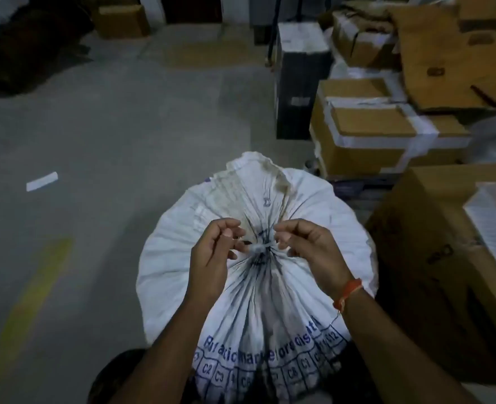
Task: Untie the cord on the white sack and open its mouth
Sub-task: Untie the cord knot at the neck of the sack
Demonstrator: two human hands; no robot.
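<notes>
A full white woven sack point(313, 217) with blue print stands on the floor right below me. Its neck is gathered tight, and a thin whitish cord point(260, 248) is knotted around the gather. The loose top of the sack point(249, 182) fans out beyond the knot. My left hand point(211, 258) pinches the cord at the knot's left side. My right hand point(308, 246), with an orange band on its wrist, pinches the cord at the knot's right side. Both hands' fingertips hide part of the knot.
Taped cardboard boxes point(386, 132) and a large brown carton point(433, 258) crowd the right side. A black box point(299, 80) stands behind them. The grey concrete floor point(109, 135) stretches to the left, with a white paper strip point(42, 181) and a yellow painted line point(28, 304).
</notes>
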